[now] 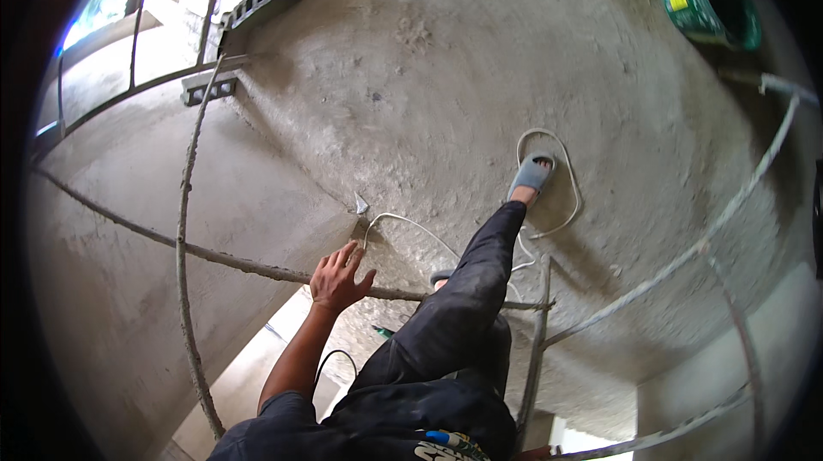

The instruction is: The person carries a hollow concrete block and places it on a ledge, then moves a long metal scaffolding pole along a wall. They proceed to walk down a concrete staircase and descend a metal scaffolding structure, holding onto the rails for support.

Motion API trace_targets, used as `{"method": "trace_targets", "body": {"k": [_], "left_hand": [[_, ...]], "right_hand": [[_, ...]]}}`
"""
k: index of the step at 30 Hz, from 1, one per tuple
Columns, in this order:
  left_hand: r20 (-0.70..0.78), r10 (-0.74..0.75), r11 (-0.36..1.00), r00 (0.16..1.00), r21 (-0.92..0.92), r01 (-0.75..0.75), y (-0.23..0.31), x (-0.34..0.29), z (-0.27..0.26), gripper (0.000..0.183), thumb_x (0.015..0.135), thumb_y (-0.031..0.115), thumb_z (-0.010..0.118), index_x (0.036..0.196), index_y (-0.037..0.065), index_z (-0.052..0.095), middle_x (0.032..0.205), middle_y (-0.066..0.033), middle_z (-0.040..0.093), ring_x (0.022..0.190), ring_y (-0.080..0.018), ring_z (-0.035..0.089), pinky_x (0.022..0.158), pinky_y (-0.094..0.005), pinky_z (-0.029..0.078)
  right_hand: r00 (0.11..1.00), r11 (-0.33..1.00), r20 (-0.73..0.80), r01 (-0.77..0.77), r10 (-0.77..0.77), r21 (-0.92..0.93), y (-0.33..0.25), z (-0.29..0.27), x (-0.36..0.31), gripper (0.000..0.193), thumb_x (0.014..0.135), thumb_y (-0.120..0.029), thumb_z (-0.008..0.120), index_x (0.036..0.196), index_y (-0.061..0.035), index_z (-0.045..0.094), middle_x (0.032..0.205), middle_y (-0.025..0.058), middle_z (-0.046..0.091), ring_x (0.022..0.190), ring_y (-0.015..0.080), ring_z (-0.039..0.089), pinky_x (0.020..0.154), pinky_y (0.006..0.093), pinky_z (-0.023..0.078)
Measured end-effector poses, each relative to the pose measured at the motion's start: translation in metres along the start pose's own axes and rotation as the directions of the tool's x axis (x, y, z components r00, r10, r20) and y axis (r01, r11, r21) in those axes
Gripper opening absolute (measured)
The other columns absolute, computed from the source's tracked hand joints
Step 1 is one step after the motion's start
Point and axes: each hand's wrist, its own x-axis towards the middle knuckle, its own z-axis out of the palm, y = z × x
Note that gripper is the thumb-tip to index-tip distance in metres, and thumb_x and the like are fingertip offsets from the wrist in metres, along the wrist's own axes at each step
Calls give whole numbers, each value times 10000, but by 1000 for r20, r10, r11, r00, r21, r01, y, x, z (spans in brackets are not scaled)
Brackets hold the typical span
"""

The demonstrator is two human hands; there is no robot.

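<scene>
My left hand [340, 277] is stretched out with its fingers apart and holds nothing I can see. It lies over a rough, mortar-crusted pole [244, 266] that runs across in front of me; whether the palm presses on the pole I cannot tell. Beyond the fingertips, a pale cable [411, 223] trails over the concrete floor and loops around my grey slipper [533, 171]. A small white scrap [361, 203] lies near the wall's corner. My right hand is out of view.
An upright pole [186, 204] crosses on the left before a plastered wall [111, 290]. More poles [686, 257] frame the right side. Hollow blocks [257, 5] sit by the barred opening at the far left. A green bucket [699, 31] stands at the far right.
</scene>
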Motion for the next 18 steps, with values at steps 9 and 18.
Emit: {"method": "trace_targets", "body": {"k": [9,18], "left_hand": [[90,-93,994,992,-48,98,-9,10,3,366,854,360,654,1104,92,644,1252,-87,613,1025,-241,627,853,-397,480],[175,-168,982,970,-60,181,-11,5,2,380,838,338,635,1111,75,619,1276,-119,597,951,-254,640,788,-411,483]], "right_hand": [[827,960,497,-275,264,-52,-35,-36,69,593,880,-357,735,1269,32,517,949,176,681,801,337,651,672,394,546],[206,951,958,-279,198,-136,-82,-90,206,446,929,-306,664,1260,-22,574,983,132,704,879,315,654,702,408,543]]}}
